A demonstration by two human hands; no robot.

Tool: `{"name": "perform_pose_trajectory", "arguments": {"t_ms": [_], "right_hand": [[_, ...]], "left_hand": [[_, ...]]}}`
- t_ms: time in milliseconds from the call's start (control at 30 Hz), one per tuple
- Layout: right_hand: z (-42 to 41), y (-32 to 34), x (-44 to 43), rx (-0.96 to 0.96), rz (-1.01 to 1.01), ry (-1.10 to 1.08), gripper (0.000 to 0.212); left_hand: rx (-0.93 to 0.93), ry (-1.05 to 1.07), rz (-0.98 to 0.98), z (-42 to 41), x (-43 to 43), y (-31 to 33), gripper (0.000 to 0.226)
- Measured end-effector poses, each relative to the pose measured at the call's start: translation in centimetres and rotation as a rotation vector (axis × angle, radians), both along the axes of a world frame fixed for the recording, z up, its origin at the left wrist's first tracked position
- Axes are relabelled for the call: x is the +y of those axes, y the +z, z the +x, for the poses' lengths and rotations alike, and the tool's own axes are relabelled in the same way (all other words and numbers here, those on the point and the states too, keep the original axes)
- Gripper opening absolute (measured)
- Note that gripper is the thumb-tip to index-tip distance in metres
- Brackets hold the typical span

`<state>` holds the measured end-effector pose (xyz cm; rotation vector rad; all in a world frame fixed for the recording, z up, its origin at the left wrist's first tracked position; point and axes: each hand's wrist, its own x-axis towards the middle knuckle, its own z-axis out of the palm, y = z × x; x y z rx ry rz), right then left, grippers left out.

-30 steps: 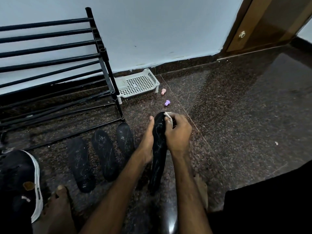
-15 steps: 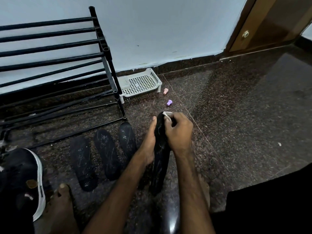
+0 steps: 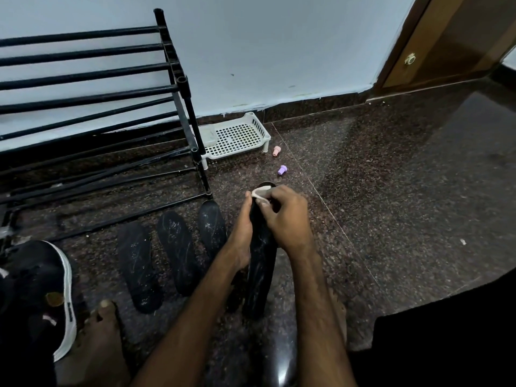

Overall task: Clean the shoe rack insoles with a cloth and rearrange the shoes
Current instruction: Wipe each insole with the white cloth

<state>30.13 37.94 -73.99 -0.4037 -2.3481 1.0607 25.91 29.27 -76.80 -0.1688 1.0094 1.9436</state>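
The black insole (image 3: 261, 263) is up in front of the person, long axis running near to far, rounded tip at the far end and the other end down near the floor. The left hand (image 3: 241, 236) holds it along its left edge, thumb straight up the side, fingers hidden behind. The right hand (image 3: 284, 216) is curled over the far tip, pinching the pale cloth (image 3: 261, 191) against it. And the cloth has slid left across that tip since a second ago, now right beside the left thumb!

Count them: four insoles in all. Three lie flat on the floor to the left, side by side and pointing far: one (image 3: 138, 266), two (image 3: 177, 251), three (image 3: 212, 227), the last by the foot of the shoe rack (image 3: 178, 79). One black shoe (image 3: 42, 289) near left. One white tray (image 3: 237, 136) by the wall, and two small caps just beyond the hands, pink (image 3: 276, 150) and purple (image 3: 282, 170).
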Motion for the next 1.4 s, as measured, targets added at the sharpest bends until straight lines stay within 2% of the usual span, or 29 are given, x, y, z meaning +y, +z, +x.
{"name": "perform_pose_trajectory", "arguments": {"t_ms": [67,167,267,433,600,700,833,900,1000,1033,1133,1233,1400], "right_hand": [[0.3,-0.4,0.2,-0.063,-0.027,0.051,0.017],[0.9,-1.2,1.1,-0.144,-0.007,-0.101,0.018],[0.6,-0.7,1.3,-0.114,0.069,-0.229,0.015],[-0.2,0.5,-0.3,-0.071,0.025,-0.004,0.019],[0.7,0.1,0.9,-0.132,0.004,-0.172,0.018],[-0.2,2.3,0.5,-0.078,0.089,-0.232,0.015],[-2.0,6.9,-0.1,0.068,0.181,-0.196,0.016],[-2.4,9.3,0.4,0.123,0.119,-0.167,0.015],[-1.6,12.7,1.4,0.202,-0.126,-0.184,0.013],[-1.2,13.7,1.7,0.232,-0.151,-0.2,0.014],[-0.2,14.8,2.0,0.235,0.035,-0.217,0.015],[-0.2,13.4,1.0,0.13,0.203,-0.165,0.019],[-0.9,13.2,0.2,0.159,0.25,-0.169,0.017]], "left_hand": [[-0.014,-0.022,0.003,-0.3,-0.2,0.0,0.067],[-0.016,-0.088,-0.028,-0.4,-0.2,-0.8,0.077],[-0.012,-0.113,-0.04,-0.1,0.1,-1.2,0.075],[-0.034,-0.006,0.035,-0.1,0.2,-0.3,0.054],[-0.028,-0.077,0.025,-0.2,0.0,-0.1,0.074],[-0.01,-0.035,0.116,-0.5,0.4,1.9,0.064],[0.059,0.034,0.243,-2.4,0.2,5.4,0.055],[0.083,0.009,0.261,-3.3,-0.2,7.5,0.054],[0.12,-0.056,0.252,-4.0,-0.5,9.6,0.06],[0.118,-0.048,0.258,-3.9,-0.6,10.3,0.061],[0.127,-0.018,0.269,-3.4,-0.8,10.9,0.066],[0.135,0.003,0.266,-2.3,-0.5,10.9,0.071],[0.11,0.002,0.295,-1.7,-0.2,11.2,0.062]]}}
